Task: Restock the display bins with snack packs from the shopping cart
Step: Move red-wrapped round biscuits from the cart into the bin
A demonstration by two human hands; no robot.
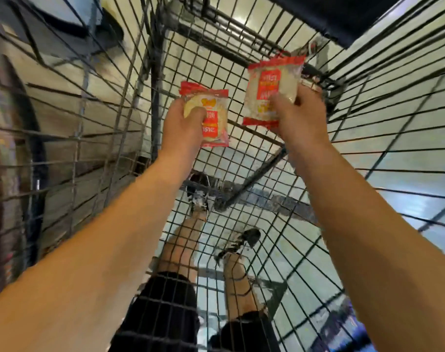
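A snack pack (211, 118) is gripped at two o'clock of the left hand (183, 128); another pack (269, 92) is gripped at eleven o'clock of the right hand (300, 115), inside the shopping cart (109, 102).

You look down on a pale, glossy tiled floor (407, 158), its dark grout lines running in a grid; overhead light glares off it in soft white patches, strongest at the top centre (244, 20); a blue tint washes the tiles at your right. On your left a blurred display fixture (10, 153) rises, dark-edged and too smeared to read; at the top right a dark, flat-edged shape (343, 16) cuts across the corner.
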